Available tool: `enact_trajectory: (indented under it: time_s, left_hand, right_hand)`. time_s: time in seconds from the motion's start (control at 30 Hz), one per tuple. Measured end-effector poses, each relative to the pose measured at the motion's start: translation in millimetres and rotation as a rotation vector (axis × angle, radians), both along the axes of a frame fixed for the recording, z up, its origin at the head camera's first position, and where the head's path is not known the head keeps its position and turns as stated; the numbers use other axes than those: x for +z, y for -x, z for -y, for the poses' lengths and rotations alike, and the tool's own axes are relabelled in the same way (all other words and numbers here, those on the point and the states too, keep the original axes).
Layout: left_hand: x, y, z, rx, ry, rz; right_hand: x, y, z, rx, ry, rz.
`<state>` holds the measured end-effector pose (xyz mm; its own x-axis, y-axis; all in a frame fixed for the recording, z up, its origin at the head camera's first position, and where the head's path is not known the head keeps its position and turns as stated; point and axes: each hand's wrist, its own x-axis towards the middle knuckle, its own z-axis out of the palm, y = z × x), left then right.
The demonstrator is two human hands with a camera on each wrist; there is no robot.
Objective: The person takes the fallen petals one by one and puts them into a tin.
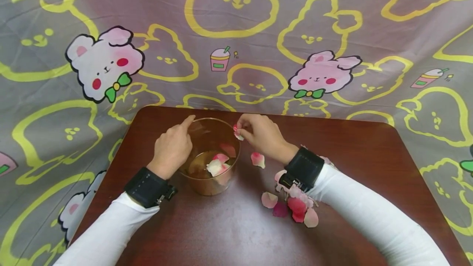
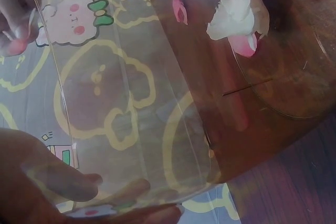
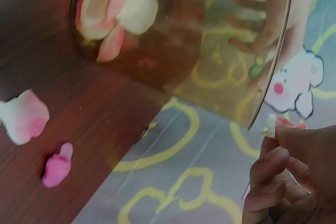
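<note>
I start with the grey cloth (image 1: 332, 19) printed with yellow rabbit outlines and pink rabbits; it hangs behind the scene and falls round the brown wooden table (image 1: 351, 151). Near the table's far edge stands a clear plastic cup (image 1: 210, 175), upright, with several pink and white petals (image 1: 218, 165) lying at its bottom.

My left hand (image 1: 171, 149) rests against the cup's left side, its fingers curled to the wall and the forefinger raised to the rim, which I judge steadies the cup. My right hand (image 1: 260, 134) is at the rim's right side, finger and thumb pinched together on one small petal (image 1: 237, 134), held just over the cup's edge, so that it is placed above the opening.

A loose petal (image 1: 257, 159) lies just beside the cup, and a heap of pink and red petals (image 1: 295, 208) lies under my right wrist, within reach.
</note>
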<state>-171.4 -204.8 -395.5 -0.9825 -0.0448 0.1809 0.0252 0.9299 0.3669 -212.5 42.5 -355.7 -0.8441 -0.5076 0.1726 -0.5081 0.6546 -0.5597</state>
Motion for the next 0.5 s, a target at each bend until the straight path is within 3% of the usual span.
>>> enact_trajectory:
  time_s: [0.5]
  left_hand:
    - [-0.7, -0.1, -0.1, -0.005, 0.006, -0.018]
  right_hand:
    - [-4.3, -17.7, 17.4, 0.087, -0.061, -0.033]
